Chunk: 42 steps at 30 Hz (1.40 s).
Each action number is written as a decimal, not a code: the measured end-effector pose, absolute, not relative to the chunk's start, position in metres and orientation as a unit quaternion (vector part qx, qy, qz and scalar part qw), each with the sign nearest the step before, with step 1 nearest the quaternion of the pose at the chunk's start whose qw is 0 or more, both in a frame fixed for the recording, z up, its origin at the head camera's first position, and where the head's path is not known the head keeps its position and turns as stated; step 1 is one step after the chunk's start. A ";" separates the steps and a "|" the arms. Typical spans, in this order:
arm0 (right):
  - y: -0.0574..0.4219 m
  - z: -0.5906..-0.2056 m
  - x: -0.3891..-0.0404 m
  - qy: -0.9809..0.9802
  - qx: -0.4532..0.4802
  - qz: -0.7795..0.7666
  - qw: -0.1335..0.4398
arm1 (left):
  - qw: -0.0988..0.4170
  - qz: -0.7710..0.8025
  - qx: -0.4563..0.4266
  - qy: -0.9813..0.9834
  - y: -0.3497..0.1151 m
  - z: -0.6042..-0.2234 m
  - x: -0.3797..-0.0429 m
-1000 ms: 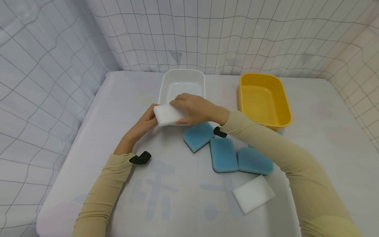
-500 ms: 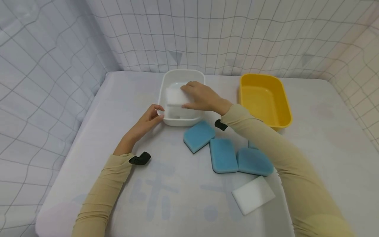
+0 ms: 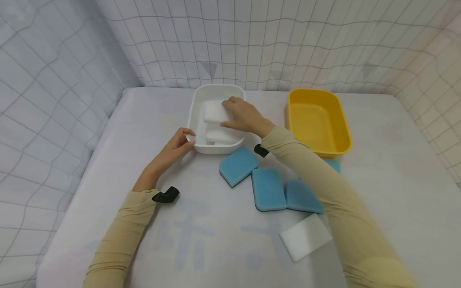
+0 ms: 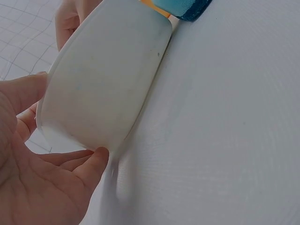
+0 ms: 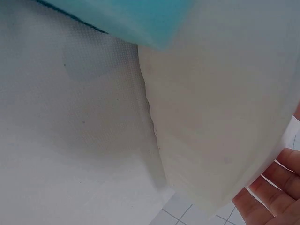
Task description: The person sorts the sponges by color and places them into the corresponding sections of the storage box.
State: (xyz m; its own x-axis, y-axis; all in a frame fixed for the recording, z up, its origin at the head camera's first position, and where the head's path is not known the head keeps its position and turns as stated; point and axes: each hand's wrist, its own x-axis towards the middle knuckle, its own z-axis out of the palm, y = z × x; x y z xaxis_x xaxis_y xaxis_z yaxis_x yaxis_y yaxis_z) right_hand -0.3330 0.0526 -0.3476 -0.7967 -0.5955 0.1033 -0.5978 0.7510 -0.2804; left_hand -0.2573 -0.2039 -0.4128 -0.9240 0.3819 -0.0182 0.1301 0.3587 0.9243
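A white sponge [image 3: 214,112] lies within the white plastic tub [image 3: 219,150], its right end between the thumb and fingers of my right hand [image 3: 245,115]. Closer to the tub's front wall is a second white block [image 3: 222,135], partly shaded. My left hand [image 3: 176,146] grips the tub's front left corner; in the left wrist view the thumb reaches the rim and the other fingers bear on the outer wall. Just in front of the tub lies a blue sponge [image 3: 239,165] with a dark underside.
More blue sponges [image 3: 268,189] are spread to the right, some partly under my right sleeve. Another white sponge [image 3: 306,237] lies nearer. A yellow tub [image 3: 317,124] stands at the back right. Grid-patterned curtains [image 3: 248,48] enclose the table [image 3: 201,236].
My right hand has carried the white sponge from above the tub's front rim, back and down into the tub. My left hand stays at the corner. The head view has shifted slightly.
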 end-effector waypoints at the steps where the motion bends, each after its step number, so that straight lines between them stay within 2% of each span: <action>1: 0.052 -0.349 -0.334 -0.937 0.317 0.148 0.004 | 0.116 0.546 0.156 0.815 -0.204 -0.413 -0.258; 10: 0.050 -0.352 -0.340 -0.945 0.311 0.094 0.040 | 0.122 0.554 0.157 0.808 -0.204 -0.412 -0.257; 31: 0.045 -0.354 -0.346 -0.966 0.245 0.083 -0.008 | 0.119 0.554 0.164 0.808 -0.202 -0.411 -0.255; 42: 0.052 -0.349 -0.342 -0.961 0.256 0.100 0.013 | 0.115 0.553 0.165 0.808 -0.202 -0.412 -0.254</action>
